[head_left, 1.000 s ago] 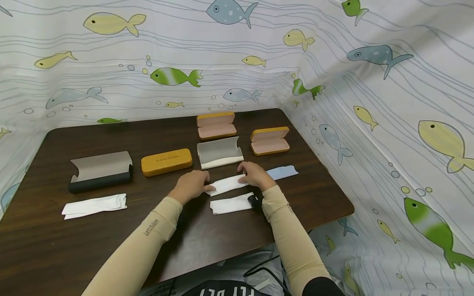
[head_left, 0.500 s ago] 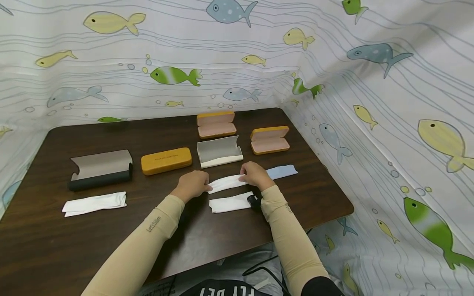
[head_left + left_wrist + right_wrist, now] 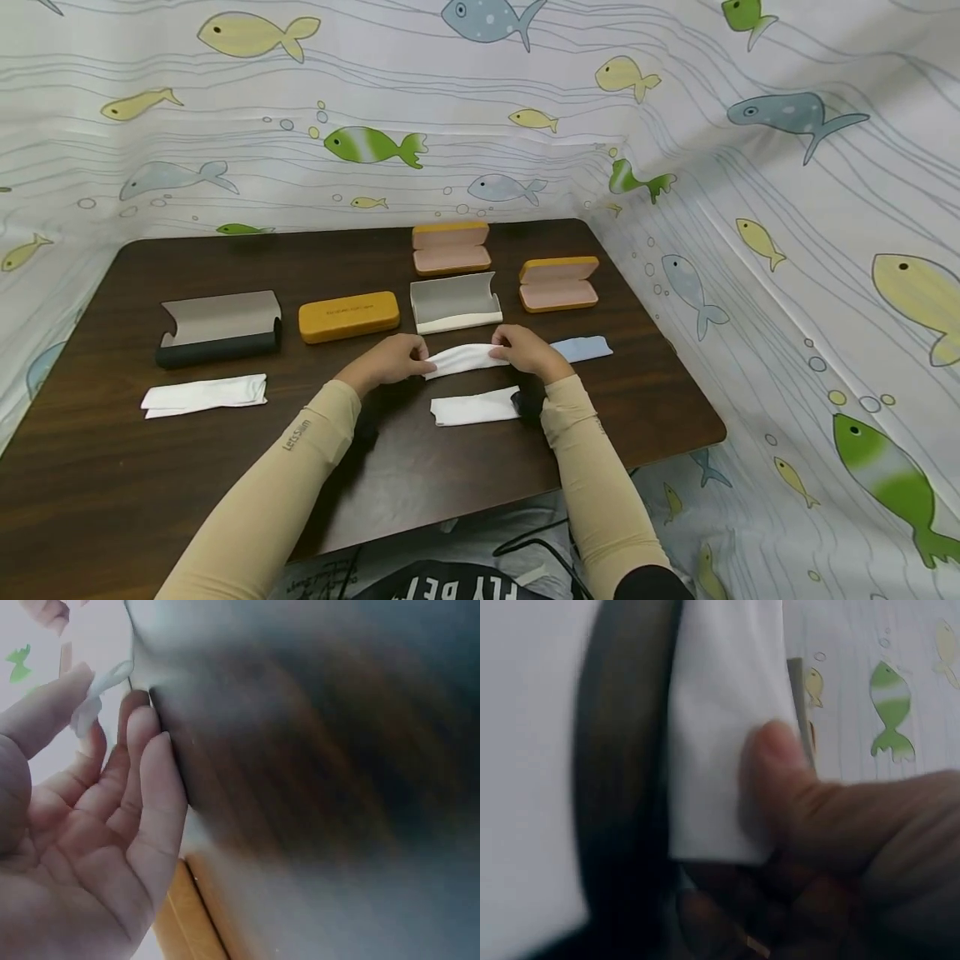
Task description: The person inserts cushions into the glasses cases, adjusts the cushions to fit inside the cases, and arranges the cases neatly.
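Observation:
A folded white cloth (image 3: pixel 463 359) stretches between my two hands in the head view. My left hand (image 3: pixel 386 360) pinches its left end between thumb and index finger; in the left wrist view the cloth's folded edge (image 3: pixel 97 697) shows at the fingertips, the other fingers lightly bent. At the right end my right hand (image 3: pixel 528 352) grips the cloth, its thumb (image 3: pixel 780 761) lying on top and the fingers underneath in the right wrist view. Nearer the table's front lies a second folded white cloth (image 3: pixel 476 408). A light blue cloth (image 3: pixel 583 348) extends beyond my right hand.
A closed yellow glasses case (image 3: pixel 349 317), an open cream case (image 3: pixel 456 304) and an open dark case (image 3: pixel 221 329) stand behind. Two open yellow cases with pink lining (image 3: pixel 450 258) (image 3: pixel 558 295) are farther back. Another white cloth (image 3: pixel 204 395) lies left on the brown table (image 3: pixel 420 492).
Both hands have raised the white cloth and shifted it slightly away from the nearer cloth; it now bows upward between them. The head view has turned a little.

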Demonstrator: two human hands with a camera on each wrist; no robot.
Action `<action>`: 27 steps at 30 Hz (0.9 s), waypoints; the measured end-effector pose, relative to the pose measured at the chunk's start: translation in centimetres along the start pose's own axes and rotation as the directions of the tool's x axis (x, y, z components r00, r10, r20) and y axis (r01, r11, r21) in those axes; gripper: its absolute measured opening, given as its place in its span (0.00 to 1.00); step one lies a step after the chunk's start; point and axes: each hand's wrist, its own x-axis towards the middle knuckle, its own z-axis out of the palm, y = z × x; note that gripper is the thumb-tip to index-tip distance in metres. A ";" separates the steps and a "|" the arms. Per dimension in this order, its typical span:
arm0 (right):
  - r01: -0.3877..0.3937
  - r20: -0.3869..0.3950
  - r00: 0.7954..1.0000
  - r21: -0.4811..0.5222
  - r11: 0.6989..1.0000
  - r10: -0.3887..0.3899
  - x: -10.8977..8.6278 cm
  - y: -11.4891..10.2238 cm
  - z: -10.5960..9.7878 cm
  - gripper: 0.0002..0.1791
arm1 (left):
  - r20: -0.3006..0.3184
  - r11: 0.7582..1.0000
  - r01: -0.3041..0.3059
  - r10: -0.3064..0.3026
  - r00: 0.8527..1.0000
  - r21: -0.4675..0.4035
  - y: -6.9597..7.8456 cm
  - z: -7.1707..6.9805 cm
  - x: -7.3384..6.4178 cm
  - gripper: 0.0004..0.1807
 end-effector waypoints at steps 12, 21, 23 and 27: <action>-0.003 0.018 1.000 0.196 0.981 -0.001 0.4 0.3 -0.3 0.07 | 0.012 0.954 0.062 -0.061 0.998 -0.292 -0.9 -0.3 0.4 0.08; -0.023 -0.016 0.999 0.363 0.932 0.031 1.1 0.6 -1.1 0.11 | 0.017 0.886 0.085 -0.087 0.996 -0.455 -0.6 -0.7 0.6 0.12; -0.022 -0.025 0.999 0.370 0.929 0.034 1.3 0.5 -1.3 0.12 | 0.015 0.854 0.099 -0.106 0.994 -0.511 -0.5 -0.8 0.7 0.14; -0.048 -0.035 0.997 0.400 0.915 0.068 1.8 0.3 -1.7 0.13 | -0.001 0.798 0.107 -0.133 0.991 -0.593 -0.5 -1.2 1.1 0.17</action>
